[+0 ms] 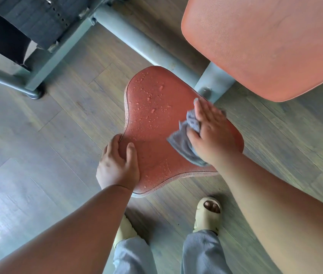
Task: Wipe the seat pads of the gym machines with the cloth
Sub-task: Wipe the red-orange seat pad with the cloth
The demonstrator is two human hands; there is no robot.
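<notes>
**Wiping under way on the wet seat pad**

The step in hand is the wipe itself, on the first of the pads in view. The red seat pad [152, 115] sits on its grey machine frame [136, 42] in the middle of the view, and its far half is beaded with droplets, while the strip near the right hand looks smoother; I judge the job on this pad as partly done at most.

The right hand [210, 133] lies flat on the grey cloth [186, 141], fingers straight and close together, pressing it onto the right side of the seat pad. The cloth is bunched, with a corner poking out to the left of the palm and another fold showing by the fingertips. The hand looks slightly blurred, which fits a stroke in motion, though I cannot tell its direction.

The left hand [117, 165] grips the near left edge of the seat pad: the thumb rests on top and the fingers curl over the rim, apparently steadying it.

The next move seems to call for carrying the cloth across and away toward the droplet-covered far lobe, keeping the palm flat so the bunched fabric stays under it. The larger red back pad [265, 46] at upper right also shows a few droplets and probably waits its turn.
</notes>
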